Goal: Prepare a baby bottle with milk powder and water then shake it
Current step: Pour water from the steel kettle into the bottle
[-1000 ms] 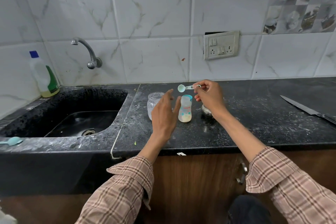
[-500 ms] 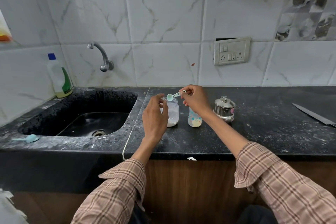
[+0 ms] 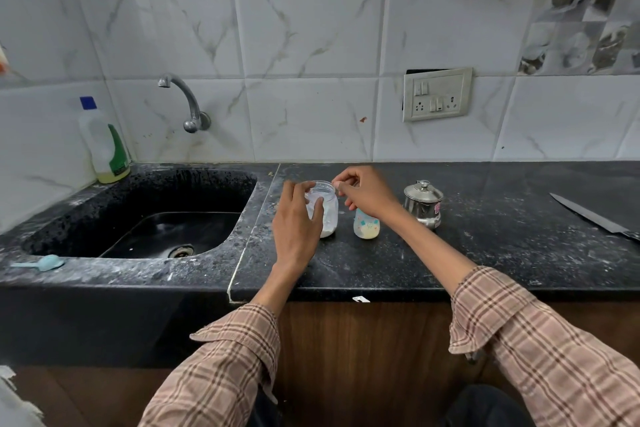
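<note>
A clear jar (image 3: 328, 215) with white milk powder at its bottom stands on the black counter (image 3: 485, 253). My left hand (image 3: 298, 218) wraps around the jar's left side. My right hand (image 3: 363, 192) hovers at the jar's rim, pinching the handle of a small scoop; the scoop's bowl is hidden inside the jar or behind my fingers. The small baby bottle (image 3: 366, 227), open at the top and holding some pale powder, stands just right of the jar, partly under my right wrist.
A steel lidded pot (image 3: 423, 203) sits right of the bottle. A knife (image 3: 595, 217) lies at the far right. The black sink (image 3: 145, 218) with its tap (image 3: 187, 104) is to the left, with a detergent bottle (image 3: 104, 146) behind and a blue scoop (image 3: 43, 263) on its front rim.
My right hand carried the scoop from above the baby bottle leftward and lowered it to the jar's mouth. My left hand closed around the jar. The camera view shifted.
</note>
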